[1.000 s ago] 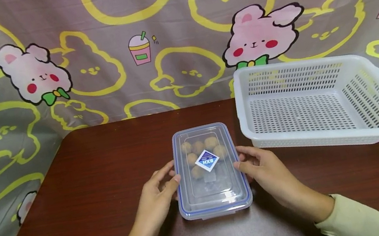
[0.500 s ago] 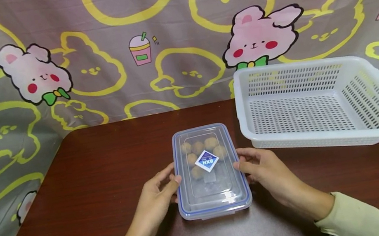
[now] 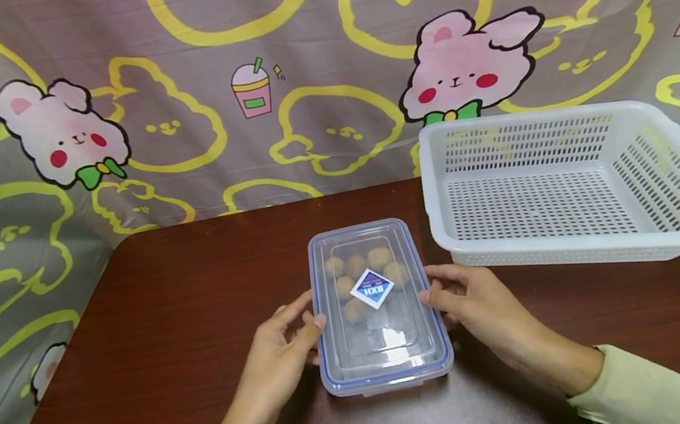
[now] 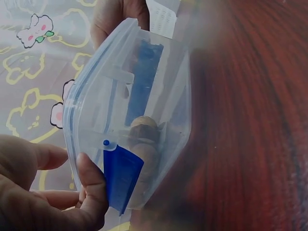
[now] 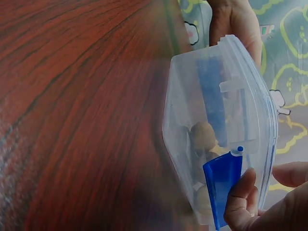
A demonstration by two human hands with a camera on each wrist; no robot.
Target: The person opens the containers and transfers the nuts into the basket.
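A clear plastic food container (image 3: 397, 352) with a blue-lined lid stands on the table, directly before me. Through the lid several round brown balls (image 3: 355, 264) show, mostly at its far end; their kind is unclear. My left hand (image 3: 278, 350) grips the left rim, thumb on the lid's edge and fingers beneath. On the opposite rim, my right hand (image 3: 480, 305) holds in the same manner. Each wrist view shows a blue side latch, the left latch (image 4: 120, 178) and the right latch (image 5: 224, 185), swung out from the lid beside the fingertips.
A white perforated plastic basket (image 3: 542, 208) sits at the right back of the dark red-brown wooden table (image 3: 164, 331). Behind the table hangs a grey cartoon-print curtain (image 3: 314, 59). The basket's near wall comes close behind my right hand.
Both hands keep their places on the container. The glare on the lid has spread, and its far edge sits very slightly higher in the head view.
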